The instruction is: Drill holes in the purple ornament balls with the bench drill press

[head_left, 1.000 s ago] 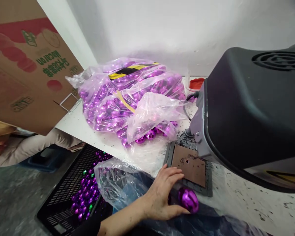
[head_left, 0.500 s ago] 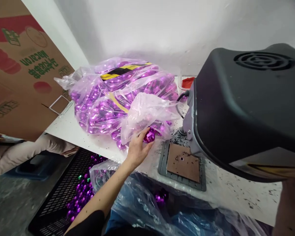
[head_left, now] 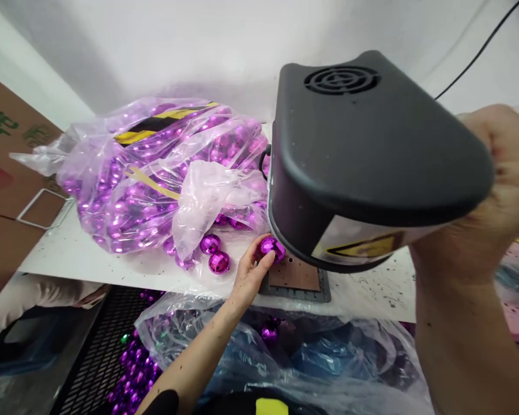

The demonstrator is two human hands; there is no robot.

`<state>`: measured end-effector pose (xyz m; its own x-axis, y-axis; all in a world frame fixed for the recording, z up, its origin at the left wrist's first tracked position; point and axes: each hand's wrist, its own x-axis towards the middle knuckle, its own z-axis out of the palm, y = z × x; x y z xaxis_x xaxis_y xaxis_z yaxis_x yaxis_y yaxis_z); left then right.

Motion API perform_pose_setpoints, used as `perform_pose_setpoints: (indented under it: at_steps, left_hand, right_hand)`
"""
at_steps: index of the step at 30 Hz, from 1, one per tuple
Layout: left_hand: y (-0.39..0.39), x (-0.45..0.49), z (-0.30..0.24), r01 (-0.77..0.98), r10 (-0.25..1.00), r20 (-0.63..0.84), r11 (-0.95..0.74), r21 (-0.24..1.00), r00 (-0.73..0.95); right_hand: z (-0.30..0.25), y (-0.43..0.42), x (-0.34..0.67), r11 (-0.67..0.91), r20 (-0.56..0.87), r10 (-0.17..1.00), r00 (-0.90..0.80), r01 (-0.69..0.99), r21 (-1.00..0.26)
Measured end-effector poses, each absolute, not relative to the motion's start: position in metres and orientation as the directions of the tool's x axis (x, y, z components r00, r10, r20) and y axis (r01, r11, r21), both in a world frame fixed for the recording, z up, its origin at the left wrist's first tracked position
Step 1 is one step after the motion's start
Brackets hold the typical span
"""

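Note:
My left hand [head_left: 249,274] is closed on a shiny purple ball [head_left: 272,247] and holds it at the left edge of the brown plate [head_left: 294,278], under the black machine head [head_left: 363,150]. My right hand [head_left: 493,196] is curled behind the machine's right side; what it grips is hidden. A clear plastic bag [head_left: 155,173] full of purple balls lies on the white table [head_left: 69,253] to the left. Two loose purple balls [head_left: 214,252] lie by the bag's mouth.
Below the table's front edge hang a plastic bag [head_left: 285,357] holding a few purple balls and a black crate [head_left: 104,351] with purple and green balls. A cardboard box [head_left: 8,173] stands at far left. A black cable [head_left: 480,52] runs up the wall.
My left hand took a purple ball from the bag's mouth and carried it right to the plate under the machine. The view swung right, and my right hand came into view at the machine.

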<state>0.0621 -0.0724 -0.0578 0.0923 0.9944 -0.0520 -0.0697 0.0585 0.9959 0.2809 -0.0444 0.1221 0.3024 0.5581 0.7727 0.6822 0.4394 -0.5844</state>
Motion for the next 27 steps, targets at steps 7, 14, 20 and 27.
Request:
perform_pose_setpoints:
  at_steps: [7,14,20,27]
  left_hand:
    - [-0.074,0.08,-0.076,0.255,0.99,0.103,-0.125,0.959,0.098]
    - [-0.084,0.078,-0.087,0.448,0.922,0.288,-0.378,0.81,0.258]
    - [-0.088,0.075,-0.076,0.498,0.895,0.292,-0.432,0.752,0.337]
    - [-0.073,0.083,-0.055,0.461,0.907,0.178,-0.353,0.814,0.381]
  right_hand:
    - [0.118,-0.045,0.281,0.461,0.785,0.564,0.257,0.691,-0.558]
    - [0.119,-0.046,0.28,0.45,0.785,0.556,0.275,0.694,-0.562]
    - [0.121,-0.045,0.28,0.42,0.759,0.574,0.309,0.685,-0.596]
    - [0.123,-0.048,0.278,0.392,0.729,0.593,0.341,0.669,-0.632]
